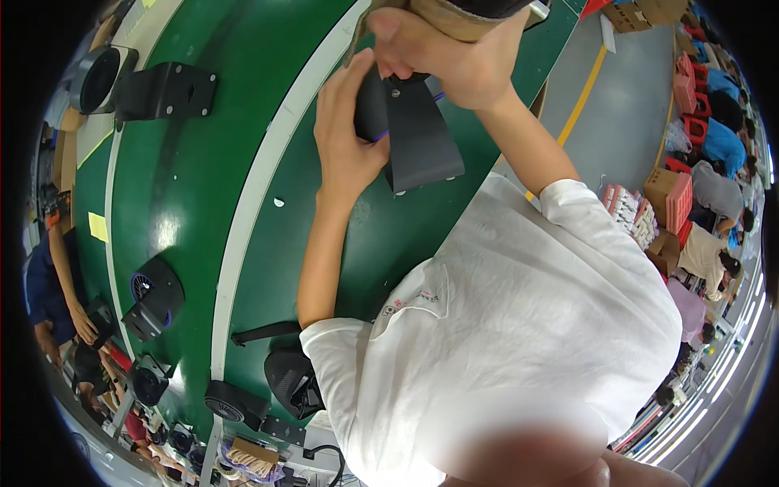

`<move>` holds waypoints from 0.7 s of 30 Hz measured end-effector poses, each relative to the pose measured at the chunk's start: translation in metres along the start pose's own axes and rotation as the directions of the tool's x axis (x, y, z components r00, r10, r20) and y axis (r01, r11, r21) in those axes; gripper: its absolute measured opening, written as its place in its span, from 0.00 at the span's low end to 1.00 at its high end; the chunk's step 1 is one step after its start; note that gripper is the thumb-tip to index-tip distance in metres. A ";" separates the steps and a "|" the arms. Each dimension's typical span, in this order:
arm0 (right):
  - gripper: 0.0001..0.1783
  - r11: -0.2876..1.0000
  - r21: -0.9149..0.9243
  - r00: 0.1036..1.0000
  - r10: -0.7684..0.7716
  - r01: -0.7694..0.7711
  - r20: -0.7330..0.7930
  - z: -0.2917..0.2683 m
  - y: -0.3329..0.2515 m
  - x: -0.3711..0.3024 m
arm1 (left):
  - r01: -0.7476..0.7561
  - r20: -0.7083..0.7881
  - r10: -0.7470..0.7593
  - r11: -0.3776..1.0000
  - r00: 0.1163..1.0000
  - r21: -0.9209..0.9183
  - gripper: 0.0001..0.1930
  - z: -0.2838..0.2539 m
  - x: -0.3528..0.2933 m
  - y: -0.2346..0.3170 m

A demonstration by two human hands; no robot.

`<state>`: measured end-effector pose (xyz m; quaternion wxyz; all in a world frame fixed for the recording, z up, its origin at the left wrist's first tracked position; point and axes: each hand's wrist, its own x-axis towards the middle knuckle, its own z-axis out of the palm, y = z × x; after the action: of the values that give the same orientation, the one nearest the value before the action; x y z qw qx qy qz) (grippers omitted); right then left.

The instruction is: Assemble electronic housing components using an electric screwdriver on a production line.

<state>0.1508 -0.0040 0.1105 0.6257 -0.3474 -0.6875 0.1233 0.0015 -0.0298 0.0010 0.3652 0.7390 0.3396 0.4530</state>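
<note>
A black fan (372, 109) with purple trim and a flat, flared stand plate (423, 140) is between my hands over the green bench. My left hand (347, 134) wraps round the fan's rounded side, with the thumb near the stand. My right hand (462, 61) is closed at the upper end of the stand, beside a small screw. Its fingertips meet a dark part there, and what lies inside the grip is mostly hidden. Just beyond it, a tan and black object (466, 20) is cut off by the top edge.
Left of a pale rail (247, 195), a green surface carries similar black fans (154, 300). Another fan (235, 403) sits by the rail, with a black bag-like item (292, 381) near my left elbow. A co-worker's hand (83, 322) is far left; cartons (673, 195) and seated people are right.
</note>
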 end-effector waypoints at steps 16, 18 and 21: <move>0.30 0.912 0.201 0.790 0.411 -0.358 -0.455 -0.071 0.071 -0.053 | 0.633 0.781 -0.497 -0.477 0.378 -0.610 0.33 0.010 -0.044 -0.009; 0.29 0.924 0.090 0.801 0.368 -0.371 -0.473 -0.068 0.083 -0.066 | 0.561 0.859 -0.251 -0.669 0.446 -0.487 0.35 0.021 -0.060 -0.033; 0.28 0.932 0.077 0.815 0.347 -0.353 -0.464 -0.064 0.095 -0.078 | 0.538 0.868 -0.181 -0.721 0.462 -0.437 0.36 0.026 -0.071 -0.046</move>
<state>0.2404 -0.0013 0.0053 0.7377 -0.4912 -0.4403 0.1437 -0.0078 -0.0720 -0.0770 0.9726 -0.1408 0.1005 0.1555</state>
